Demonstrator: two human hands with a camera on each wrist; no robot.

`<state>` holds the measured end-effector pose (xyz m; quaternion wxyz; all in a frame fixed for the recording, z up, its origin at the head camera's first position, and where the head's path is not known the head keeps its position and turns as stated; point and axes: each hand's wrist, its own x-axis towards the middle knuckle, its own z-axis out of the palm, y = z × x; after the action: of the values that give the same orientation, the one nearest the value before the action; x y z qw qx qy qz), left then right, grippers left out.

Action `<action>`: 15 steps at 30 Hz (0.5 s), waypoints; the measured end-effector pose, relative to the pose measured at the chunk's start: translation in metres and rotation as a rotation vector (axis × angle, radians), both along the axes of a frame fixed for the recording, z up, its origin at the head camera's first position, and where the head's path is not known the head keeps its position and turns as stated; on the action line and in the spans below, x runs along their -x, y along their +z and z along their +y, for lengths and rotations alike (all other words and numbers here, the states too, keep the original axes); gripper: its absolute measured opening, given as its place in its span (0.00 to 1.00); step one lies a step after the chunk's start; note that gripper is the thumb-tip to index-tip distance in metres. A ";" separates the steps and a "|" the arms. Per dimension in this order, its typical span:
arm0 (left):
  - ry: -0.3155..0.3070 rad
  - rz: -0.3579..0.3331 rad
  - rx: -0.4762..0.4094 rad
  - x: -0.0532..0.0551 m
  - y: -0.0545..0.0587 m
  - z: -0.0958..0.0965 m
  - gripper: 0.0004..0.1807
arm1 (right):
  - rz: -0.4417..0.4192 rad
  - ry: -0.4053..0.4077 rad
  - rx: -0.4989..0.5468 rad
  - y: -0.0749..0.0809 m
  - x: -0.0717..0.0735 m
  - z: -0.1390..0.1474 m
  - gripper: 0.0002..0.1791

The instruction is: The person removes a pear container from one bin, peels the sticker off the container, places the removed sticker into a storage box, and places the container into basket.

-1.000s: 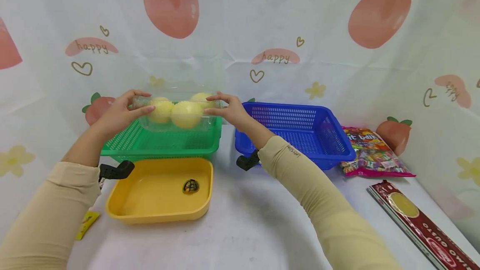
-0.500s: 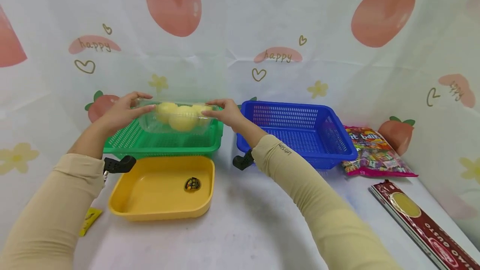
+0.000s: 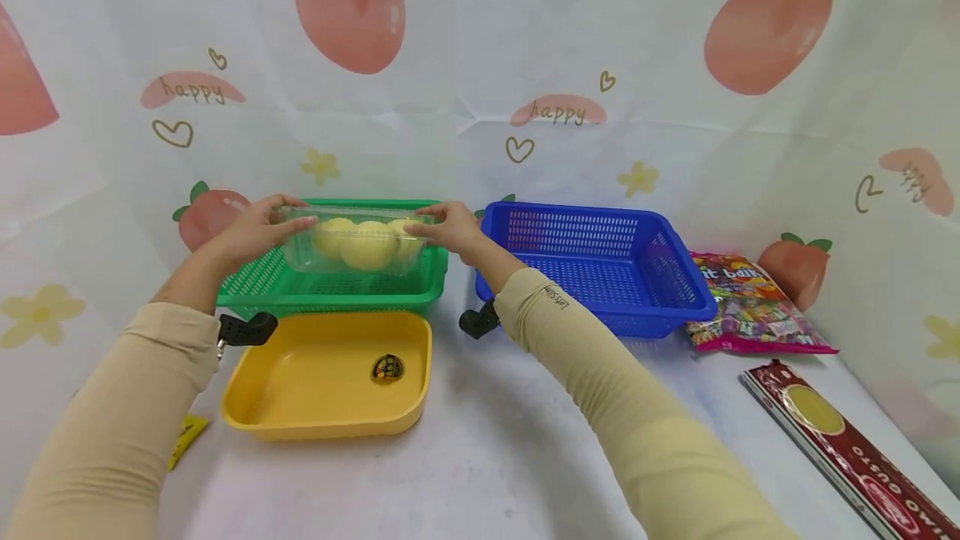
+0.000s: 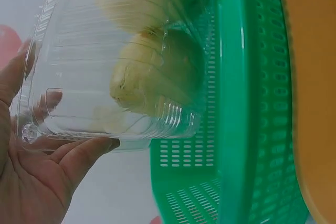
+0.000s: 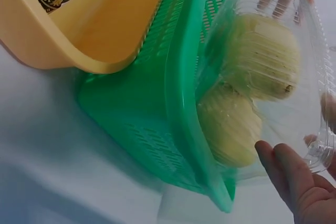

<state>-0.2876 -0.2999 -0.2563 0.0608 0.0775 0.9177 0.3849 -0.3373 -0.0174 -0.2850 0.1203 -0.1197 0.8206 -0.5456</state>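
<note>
A clear plastic clamshell box [image 3: 303, 255] with pale yellow round fruits [image 3: 369, 246] in it is held level between both hands, low over the green basket [image 3: 330, 302]. My left hand [image 3: 258, 233] grips the box's left end, its thumb on the near side. At the right end my right hand [image 3: 456, 232] pinches the rim between thumb and fingers. In the left wrist view, the box's lower part [image 4: 178, 121] sits inside the line of the green rim. Whether the box's bottom touches the basket floor is hard to tell.
In front of the green basket stands a yellow tray [image 3: 326, 430] with a round sticker. To the right are a blue basket [image 3: 577, 208], a candy bag [image 3: 757, 307] and a long dark red box [image 3: 847, 448]. A small yellow packet [image 3: 186, 438] lies at left.
Both hands have lowered the box of fruits toward the green basket, and the box has gone from tilted to more level. The grip of both hands stays the same.
</note>
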 end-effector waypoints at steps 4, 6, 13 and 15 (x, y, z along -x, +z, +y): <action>-0.008 -0.030 -0.002 0.002 -0.001 0.000 0.43 | -0.027 0.003 0.014 0.000 0.001 -0.001 0.26; -0.010 -0.042 -0.003 0.002 -0.001 0.000 0.44 | -0.044 0.001 0.015 0.000 0.001 -0.002 0.26; -0.005 -0.058 0.027 0.004 -0.001 -0.003 0.45 | -0.081 -0.015 0.011 0.001 0.004 -0.004 0.25; -0.002 -0.056 0.040 0.005 -0.002 -0.003 0.44 | -0.078 -0.016 0.003 0.000 0.005 -0.005 0.25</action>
<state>-0.2923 -0.3029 -0.2583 0.0884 0.0662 0.9231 0.3684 -0.3419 -0.0223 -0.2848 0.1478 -0.0917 0.8155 -0.5519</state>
